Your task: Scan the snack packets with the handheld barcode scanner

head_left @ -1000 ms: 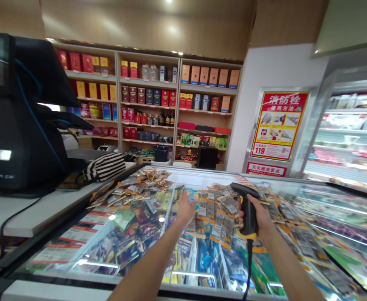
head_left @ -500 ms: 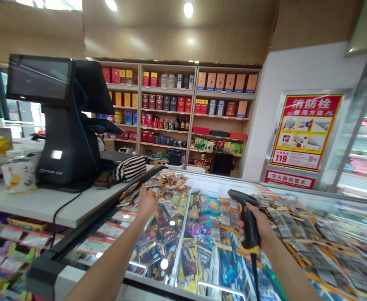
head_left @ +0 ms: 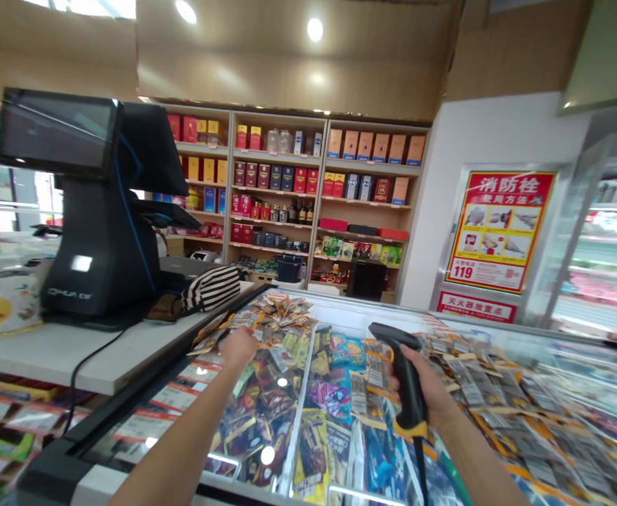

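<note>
- A black scanner (head_left: 410,386) with a bit of yellow near its bottom was held up by the right hand (head_left: 425,379). The hand was wrapped around its handle, clamped tight.
- The scanner's head was pointed up and to the left, and its black cord (head_left: 420,467) was hung down below.
- The left hand (head_left: 239,346) was stretched out to the near side of a heap of small packets (head_left: 286,310). Its fingers were mostly hidden, so it could not be told if they were closed on a packet or only resting there.
- The two hands were held well apart.
- The heap was spread on the far left part of a freezer (head_left: 346,309) with a glass top.
- A bigger spread of packets (head_left: 530,414) with orange edges was laid on the right, past the right hand. A few more packets (head_left: 376,369) were placed just to the left of the scanner.
- Bright bags (head_left: 266,425) were seen under the glass, split by a thin white divider (head_left: 299,422).
- A white table (head_left: 109,360) was set along the left side. A black till (head_left: 100,246), a striped pouch (head_left: 214,288) and a white bag (head_left: 11,302) were put on it.
- Tall shelves (head_left: 320,184) at the back were filled with boxes and bottles.
- A red and yellow sign (head_left: 501,232) was fixed to the wall on the right.
</note>
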`<state>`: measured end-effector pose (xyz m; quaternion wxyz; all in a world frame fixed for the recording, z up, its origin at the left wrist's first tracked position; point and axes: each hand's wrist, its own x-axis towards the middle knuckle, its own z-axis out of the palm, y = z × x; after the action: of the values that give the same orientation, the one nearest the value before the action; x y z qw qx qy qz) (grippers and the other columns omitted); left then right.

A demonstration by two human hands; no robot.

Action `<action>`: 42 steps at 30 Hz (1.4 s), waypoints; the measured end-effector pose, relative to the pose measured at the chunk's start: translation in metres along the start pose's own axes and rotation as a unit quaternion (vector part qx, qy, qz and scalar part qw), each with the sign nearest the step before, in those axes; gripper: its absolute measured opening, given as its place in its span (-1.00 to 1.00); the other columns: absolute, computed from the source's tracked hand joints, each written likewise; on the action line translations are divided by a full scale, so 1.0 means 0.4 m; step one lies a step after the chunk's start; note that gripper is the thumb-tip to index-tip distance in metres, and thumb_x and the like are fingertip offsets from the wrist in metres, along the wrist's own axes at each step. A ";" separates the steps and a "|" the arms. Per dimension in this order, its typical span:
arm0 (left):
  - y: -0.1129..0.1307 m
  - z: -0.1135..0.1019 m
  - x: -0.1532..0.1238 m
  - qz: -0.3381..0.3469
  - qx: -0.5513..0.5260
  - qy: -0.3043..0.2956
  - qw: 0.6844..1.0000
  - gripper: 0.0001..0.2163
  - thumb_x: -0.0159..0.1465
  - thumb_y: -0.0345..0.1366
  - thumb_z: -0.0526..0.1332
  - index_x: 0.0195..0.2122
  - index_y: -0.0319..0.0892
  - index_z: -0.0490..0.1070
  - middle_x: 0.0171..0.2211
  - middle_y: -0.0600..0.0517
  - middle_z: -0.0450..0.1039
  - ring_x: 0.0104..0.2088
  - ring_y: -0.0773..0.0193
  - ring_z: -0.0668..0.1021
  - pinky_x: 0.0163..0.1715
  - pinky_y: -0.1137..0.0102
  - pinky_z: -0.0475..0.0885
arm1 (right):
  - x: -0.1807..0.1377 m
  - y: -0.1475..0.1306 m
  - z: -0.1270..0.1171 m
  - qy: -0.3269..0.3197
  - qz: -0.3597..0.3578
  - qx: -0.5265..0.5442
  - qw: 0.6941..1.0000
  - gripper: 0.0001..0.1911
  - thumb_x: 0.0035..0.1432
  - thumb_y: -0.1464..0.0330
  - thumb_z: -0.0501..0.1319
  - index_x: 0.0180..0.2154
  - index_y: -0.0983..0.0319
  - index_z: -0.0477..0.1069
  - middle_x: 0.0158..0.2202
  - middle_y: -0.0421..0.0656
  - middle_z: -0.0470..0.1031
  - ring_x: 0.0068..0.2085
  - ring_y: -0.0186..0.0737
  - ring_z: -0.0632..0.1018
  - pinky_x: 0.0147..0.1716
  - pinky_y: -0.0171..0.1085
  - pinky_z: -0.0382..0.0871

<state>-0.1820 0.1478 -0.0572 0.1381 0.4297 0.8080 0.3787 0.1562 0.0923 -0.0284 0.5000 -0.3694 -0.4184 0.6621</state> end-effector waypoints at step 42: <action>0.227 0.341 -0.303 0.011 -0.297 -0.251 0.921 -0.81 0.11 -0.39 0.05 -0.23 -0.26 0.26 -0.40 0.03 0.34 -0.45 0.41 0.43 -0.45 0.42 0.37 | -0.017 -0.068 -0.172 0.142 -0.054 0.028 0.988 -0.74 -0.15 0.18 0.12 -0.51 0.26 0.25 -0.72 -0.27 0.32 -0.73 -0.42 0.32 -0.79 -0.41 0.20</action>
<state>0.0182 0.1493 -0.0955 0.4539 0.4586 0.5923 0.4825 0.2299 0.1025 -0.0286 0.5990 -0.4227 -0.3440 0.5866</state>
